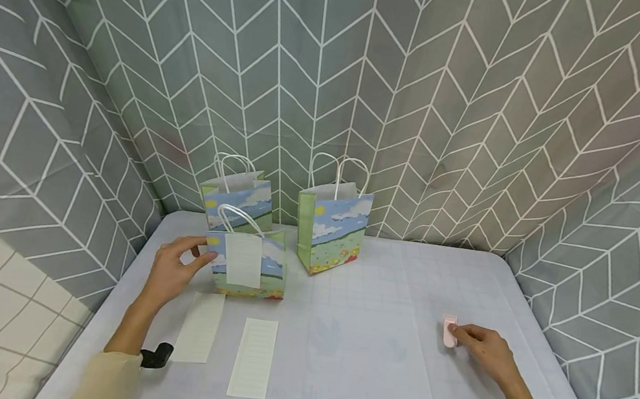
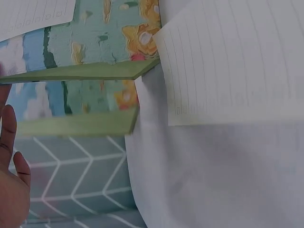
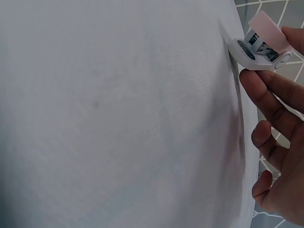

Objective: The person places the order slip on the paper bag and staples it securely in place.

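Note:
At the left, my left hand (image 1: 171, 270) pinches the left edge of the front paper gift bag (image 1: 272, 287), thumb on its printed face. A white paper slip (image 1: 244, 260) lies over the face of this bag, below its white handle. In the left wrist view the fingers (image 2: 6, 135) show only at the frame's edge, beside the bag's green side (image 2: 85, 71). Out to the right, my right hand (image 1: 486, 353) holds a small pink-and-white stapler (image 1: 449, 331) between thumb and fingers. Its pink top arm (image 3: 270, 32) is tilted up from the white base in the right wrist view.
Two more matching gift bags stand behind, one at the back left (image 1: 258, 203) and one at the back middle (image 1: 332, 233). Two lined paper slips, one left (image 1: 198, 328) and one nearer the middle (image 1: 253, 358), lie on the white-covered table (image 1: 361, 360). Patterned curtains (image 1: 344, 85) surround it.

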Action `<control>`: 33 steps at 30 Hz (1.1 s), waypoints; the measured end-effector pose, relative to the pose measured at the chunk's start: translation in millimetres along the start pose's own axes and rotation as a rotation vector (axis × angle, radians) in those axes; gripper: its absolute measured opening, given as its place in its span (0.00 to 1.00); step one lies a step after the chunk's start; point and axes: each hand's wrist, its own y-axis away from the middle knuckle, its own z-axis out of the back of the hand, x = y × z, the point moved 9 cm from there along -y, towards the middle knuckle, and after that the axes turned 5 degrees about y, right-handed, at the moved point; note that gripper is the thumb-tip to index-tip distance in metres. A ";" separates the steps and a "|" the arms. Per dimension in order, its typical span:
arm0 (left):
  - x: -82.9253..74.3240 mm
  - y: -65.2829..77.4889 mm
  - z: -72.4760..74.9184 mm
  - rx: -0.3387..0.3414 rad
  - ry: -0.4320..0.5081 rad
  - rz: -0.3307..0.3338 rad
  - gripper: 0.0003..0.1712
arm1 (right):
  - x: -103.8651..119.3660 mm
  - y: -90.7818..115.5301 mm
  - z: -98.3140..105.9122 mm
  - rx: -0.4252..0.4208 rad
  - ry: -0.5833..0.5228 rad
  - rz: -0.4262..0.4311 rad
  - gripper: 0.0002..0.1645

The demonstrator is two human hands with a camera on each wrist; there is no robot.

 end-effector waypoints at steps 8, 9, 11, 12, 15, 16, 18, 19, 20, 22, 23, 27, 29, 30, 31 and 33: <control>16.8 10.0 31.2 -0.079 -0.064 0.046 0.18 | -3.1 -0.3 0.4 0.011 -0.001 -0.011 0.38; 18.9 11.5 35.0 -0.089 -0.066 0.053 0.18 | -3.7 -0.6 0.3 0.011 0.001 -0.015 0.40; 22.4 14.2 42.3 -0.108 -0.058 0.064 0.17 | -5.2 -1.1 0.1 0.010 0.001 -0.019 0.42; 24.4 15.5 46.1 -0.118 -0.059 0.070 0.17 | -6.2 -1.5 0.0 0.011 0.002 -0.023 0.42; 28.8 18.2 58.4 -0.161 -0.061 0.078 0.17 | -9.2 -2.8 -0.7 0.016 -0.006 -0.032 0.42; 30.1 18.8 62.6 -0.175 -0.059 0.079 0.17 | -9.9 -3.0 -0.8 0.015 -0.009 -0.032 0.42; 32.6 20.0 71.6 -0.209 -0.064 0.078 0.17 | -11.2 -3.3 -1.3 0.015 -0.015 -0.034 0.40; 33.9 20.6 76.0 -0.226 -0.065 0.079 0.17 | -11.4 -3.4 -1.7 0.016 -0.021 -0.032 0.39; 35.6 21.3 80.2 -0.239 -0.066 0.083 0.17 | -11.8 -3.6 -2.0 0.015 -0.025 -0.030 0.39; 39.8 23.2 88.0 -0.261 -0.081 0.102 0.17 | -12.6 -3.6 -2.2 0.011 -0.032 -0.031 0.38; 42.1 24.2 91.4 -0.267 -0.089 0.117 0.17 | -13.3 -3.6 -2.3 0.009 -0.034 -0.034 0.38; 50.7 30.4 103.5 -0.292 -0.129 0.191 0.18 | -17.3 -4.5 -1.3 -0.006 -0.030 -0.045 0.39; 54.1 33.3 108.3 -0.302 -0.125 0.206 0.19 | -19.6 -5.1 -0.6 -0.013 -0.025 -0.053 0.41; 54.3 34.6 110.7 -0.310 -0.127 0.207 0.19 | -20.4 -5.4 0.0 -0.018 -0.019 -0.053 0.42; 54.4 35.7 112.7 -0.315 -0.121 0.207 0.19 | -21.2 -5.6 0.6 -0.023 -0.015 -0.055 0.43; 54.2 37.7 116.3 -0.325 -0.128 0.203 0.19 | -22.5 -5.5 1.8 -0.032 -0.011 -0.059 0.44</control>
